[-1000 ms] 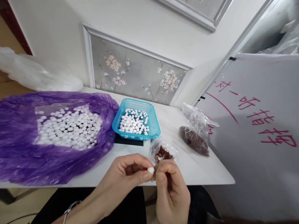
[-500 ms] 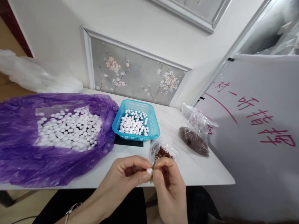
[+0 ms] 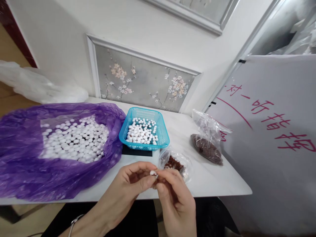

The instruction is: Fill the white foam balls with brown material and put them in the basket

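Between the thumb and index finger of my left hand (image 3: 127,186) is a small white ball (image 3: 153,172) with a reddish-brown spot on its lower side. My right hand (image 3: 176,200) meets it from the right, fingertips pinched close beside the ball; what they hold is too small to make out. Just behind my hands lies an open clear bag (image 3: 188,164) with reddish-brown bits (image 3: 174,162) and some whitish pieces. Farther back, a blue plastic basket (image 3: 163,133) holds many similar white balls (image 3: 140,131), a few with brown marks.
A purple plastic bag (image 3: 22,164), spread open on the left of the white table (image 3: 217,184), holds a large heap of white balls (image 3: 76,138). A zip bag of brown material (image 3: 207,148) lies at the right, near a whiteboard (image 3: 269,177) with red writing. A black flat piece (image 3: 137,151) lies under the basket.
My hands have shifted slightly up and left. The ball has turned so its brown spot shows, and my right fingers have straightened, uncovering more of the clear bag.
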Demonstrator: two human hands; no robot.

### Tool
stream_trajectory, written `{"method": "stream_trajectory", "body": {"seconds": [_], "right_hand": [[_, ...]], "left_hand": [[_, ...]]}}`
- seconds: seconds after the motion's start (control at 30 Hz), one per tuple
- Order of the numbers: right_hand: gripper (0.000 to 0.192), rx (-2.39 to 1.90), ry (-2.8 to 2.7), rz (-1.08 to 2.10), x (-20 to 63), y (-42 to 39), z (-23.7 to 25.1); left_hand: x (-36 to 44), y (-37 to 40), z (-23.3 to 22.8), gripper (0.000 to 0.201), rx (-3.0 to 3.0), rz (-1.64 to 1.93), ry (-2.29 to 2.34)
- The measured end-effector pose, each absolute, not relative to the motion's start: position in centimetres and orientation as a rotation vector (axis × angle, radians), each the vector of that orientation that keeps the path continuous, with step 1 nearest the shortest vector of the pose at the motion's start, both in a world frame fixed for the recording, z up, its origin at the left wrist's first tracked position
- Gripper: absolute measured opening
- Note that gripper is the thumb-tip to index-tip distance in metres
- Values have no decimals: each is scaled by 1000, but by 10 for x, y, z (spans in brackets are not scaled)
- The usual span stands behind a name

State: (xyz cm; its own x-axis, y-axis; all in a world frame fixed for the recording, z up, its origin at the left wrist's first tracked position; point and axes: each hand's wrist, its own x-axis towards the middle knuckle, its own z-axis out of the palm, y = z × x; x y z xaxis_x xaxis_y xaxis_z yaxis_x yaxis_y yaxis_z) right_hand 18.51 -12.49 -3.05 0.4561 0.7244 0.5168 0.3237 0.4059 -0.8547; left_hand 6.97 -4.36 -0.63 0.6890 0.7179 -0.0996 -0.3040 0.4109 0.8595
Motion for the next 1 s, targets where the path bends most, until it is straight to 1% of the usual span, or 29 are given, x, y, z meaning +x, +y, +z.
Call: {"method": "stream_trajectory", "body": {"seconds": [0.13, 0.33, 0.77, 0.9, 1.0], "right_hand": [[20, -1172, -1141, 294, 187, -128, -33], [17, -1199, -1102, 302, 189, -134, -35], [15, -1215, -1046, 300, 192, -138, -37], [13, -1309, -1026, 181, 212, -145, -35], [16, -1533, -1073, 1, 235, -150, -36]], "left_hand": [[67, -42, -8, 10, 908, 661, 521], [64, -39, -14, 18, 784, 648, 568], [62, -36, -16, 18, 690, 677, 580], [62, -35, -9, 22, 707, 705, 565], [62, -31, -5, 18, 757, 763, 598]]}}
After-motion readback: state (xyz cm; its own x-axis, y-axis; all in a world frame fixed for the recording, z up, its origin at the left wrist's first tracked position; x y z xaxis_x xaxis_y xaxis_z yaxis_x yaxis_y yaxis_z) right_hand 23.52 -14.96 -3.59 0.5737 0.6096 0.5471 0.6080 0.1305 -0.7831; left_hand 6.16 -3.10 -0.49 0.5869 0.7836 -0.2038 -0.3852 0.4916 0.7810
